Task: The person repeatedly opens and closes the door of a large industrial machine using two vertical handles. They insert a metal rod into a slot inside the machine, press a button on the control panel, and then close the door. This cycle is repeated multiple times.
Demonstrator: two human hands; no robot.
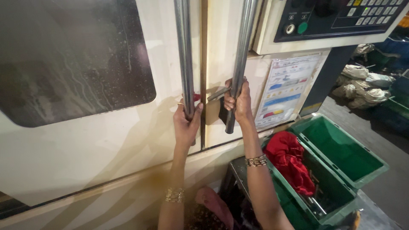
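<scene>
Cream machine housing beside a dim workshop aisle.
A dark, streaked window (72, 55) sits in the cream panel, with a control panel (336, 19) and an instruction poster (287, 89) to its right. Green crates (345, 151), one holding a red cloth (292, 159), stand on the grey floor (383, 136) near filled sacks (362, 85).

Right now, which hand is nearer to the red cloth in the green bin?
Right. The right hand grips the handle just above the red cloth; the left hand is farther left.

We are on a factory floor. We see a large cream machine enclosure (85, 149) with a dark window (72, 55), a button-covered control panel (336, 17), and green plastic crates (341, 153) beside it.
</scene>
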